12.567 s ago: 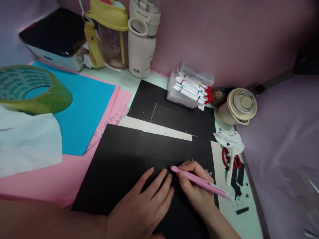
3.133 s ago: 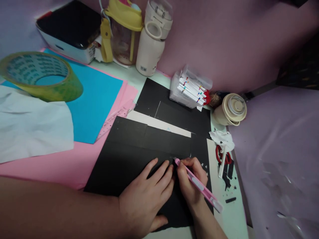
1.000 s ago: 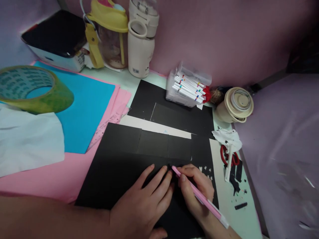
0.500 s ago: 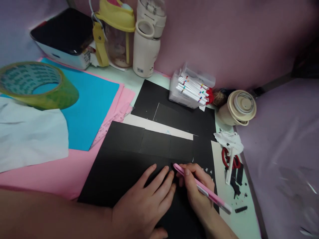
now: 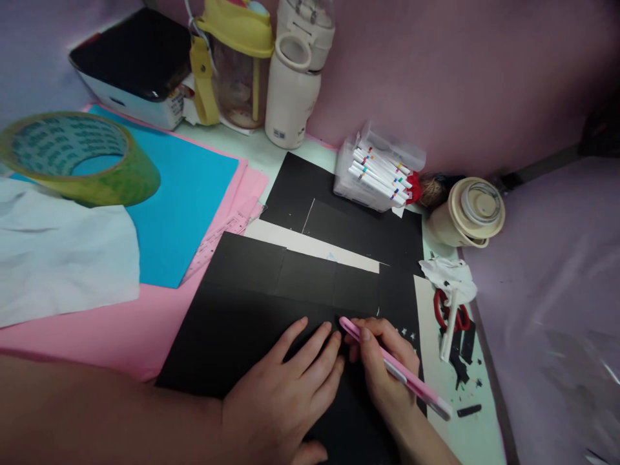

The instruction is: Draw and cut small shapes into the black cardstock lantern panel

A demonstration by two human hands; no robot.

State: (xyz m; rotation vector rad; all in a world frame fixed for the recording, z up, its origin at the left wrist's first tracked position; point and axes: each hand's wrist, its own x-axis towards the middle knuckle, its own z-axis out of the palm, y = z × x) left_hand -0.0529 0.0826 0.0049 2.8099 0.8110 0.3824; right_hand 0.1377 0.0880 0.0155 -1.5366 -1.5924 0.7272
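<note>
My left hand (image 5: 295,381) lies flat on a black paper sheet (image 5: 208,336), its fingers spread and pointing up and to the right. Close by on the right, my right hand (image 5: 387,361) is closed around a slim pink craft knife (image 5: 420,387) with a pale slider. The knife slants across the hand, its rounded pink end just beyond my left fingertips; no blade can be made out. Lines divide the sheet's upper band into panels. Small silvery stars (image 5: 405,334) show near my right knuckles.
Behind lie another black sheet (image 5: 334,223) and a box of white markers (image 5: 380,174). Red-handled scissors (image 5: 440,310), black scraps (image 5: 469,410) and a lidded cup (image 5: 472,213) are on the right. At left are a tape roll (image 5: 140,177), blue paper (image 5: 194,187) and bottles (image 5: 293,97).
The view has shifted slightly, so the items appear a little further right. Both hands keep nearly the same places on the black sheet, and the grip on the knife looks unchanged.
</note>
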